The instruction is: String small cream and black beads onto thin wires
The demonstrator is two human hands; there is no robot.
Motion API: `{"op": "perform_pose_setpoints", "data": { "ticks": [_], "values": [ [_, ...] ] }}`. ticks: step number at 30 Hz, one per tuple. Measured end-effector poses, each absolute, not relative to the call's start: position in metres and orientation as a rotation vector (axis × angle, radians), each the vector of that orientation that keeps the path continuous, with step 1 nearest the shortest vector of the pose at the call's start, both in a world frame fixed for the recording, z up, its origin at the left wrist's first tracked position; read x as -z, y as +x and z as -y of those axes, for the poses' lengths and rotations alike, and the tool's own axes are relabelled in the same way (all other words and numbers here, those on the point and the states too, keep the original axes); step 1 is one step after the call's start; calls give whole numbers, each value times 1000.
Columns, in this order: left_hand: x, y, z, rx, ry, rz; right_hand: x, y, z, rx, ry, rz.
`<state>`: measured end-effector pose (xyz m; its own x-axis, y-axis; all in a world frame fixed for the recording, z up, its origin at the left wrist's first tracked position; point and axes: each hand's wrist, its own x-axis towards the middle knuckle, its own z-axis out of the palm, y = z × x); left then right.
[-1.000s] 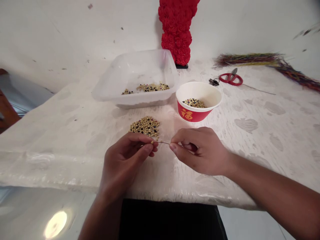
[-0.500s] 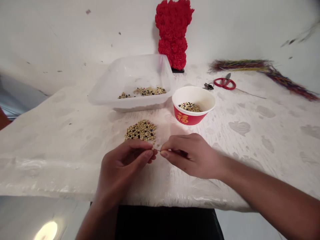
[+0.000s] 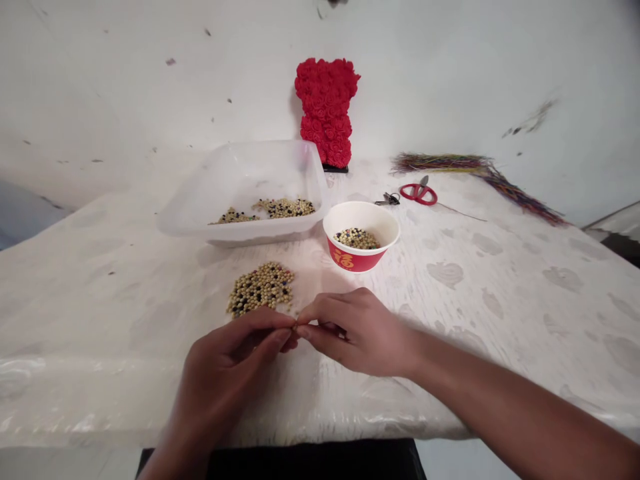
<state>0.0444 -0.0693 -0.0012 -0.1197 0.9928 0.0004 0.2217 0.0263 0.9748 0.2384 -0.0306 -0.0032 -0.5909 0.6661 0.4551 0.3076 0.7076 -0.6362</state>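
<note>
Evidently, the left hand (image 3: 227, 360) pinches a tiny bead (image 3: 295, 327) between thumb and forefinger, in from the middle of the bench's (image 3: 100, 333) front edge; so fine a grip suits so small a thing. The right hand (image 3: 357, 333) has its thumb and forefinger closed together at the same spot, though what they pinch is too small to tell. A loose bead pile (image 3: 263, 288) lies just beyond the left fingertips, presumably for easy reach. Farther toward the back edge, the walls of a plastic tub (image 3: 260, 231) and a paper bowl (image 3: 370, 260) stand between the hands and more beads (image 3: 287, 208). A red rose figure (image 3: 327, 110) rises behind the tub; toward the back right corner lie keys (image 3: 387, 199), scissors (image 3: 419, 193) and coloured strands (image 3: 450, 162), past the bowl.
</note>
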Motion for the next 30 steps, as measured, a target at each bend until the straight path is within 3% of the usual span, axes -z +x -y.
{"op": "perform_pose_setpoints", "data": {
  "ticks": [13,25,30],
  "values": [
    [3,43,68,-1139,1339,-1555,6,236,30,-607,-780,2182],
    [1,43,69,-1104,1414,-1443,6,232,26,-312,-673,2326],
    [6,30,63,-1380,1318,-1466,-11,251,21,-134,-643,2136]
  ]
}}
